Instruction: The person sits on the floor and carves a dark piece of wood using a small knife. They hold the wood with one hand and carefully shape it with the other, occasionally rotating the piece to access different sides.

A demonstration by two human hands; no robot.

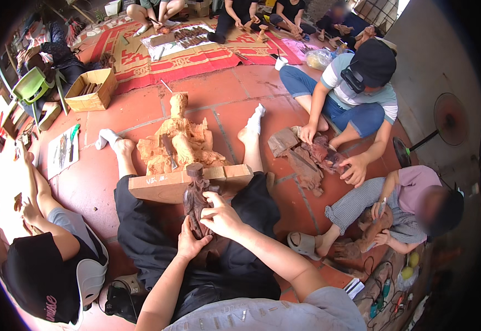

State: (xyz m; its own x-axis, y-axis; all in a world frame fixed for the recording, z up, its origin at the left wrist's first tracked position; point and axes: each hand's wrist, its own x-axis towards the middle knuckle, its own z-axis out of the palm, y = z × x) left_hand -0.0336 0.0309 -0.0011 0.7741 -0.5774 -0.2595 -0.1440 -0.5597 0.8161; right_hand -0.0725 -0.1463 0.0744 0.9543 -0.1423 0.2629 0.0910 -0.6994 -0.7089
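Observation:
Upright between my legs stands a dark brown carved wooden figurine (195,190) with a flat round top. My left hand (192,243) is wrapped round its lower part. Against its right side rests my right hand (220,216), fingers curled in; whether a small thing is pinched there is hidden. Just beyond the figurine, a thick wooden block (157,187) lies across my thighs. Past that block sits a larger pale orange carved sculpture (182,138), with a dark blade-like tool (168,150) leaning on its front.
People sit close on both sides: one in a black cap (42,276), one handling reddish wood (326,154), one in pink (417,190). A cardboard box (92,91), a red mat (141,60), a fan (451,118) and tools on paper (64,149) lie around.

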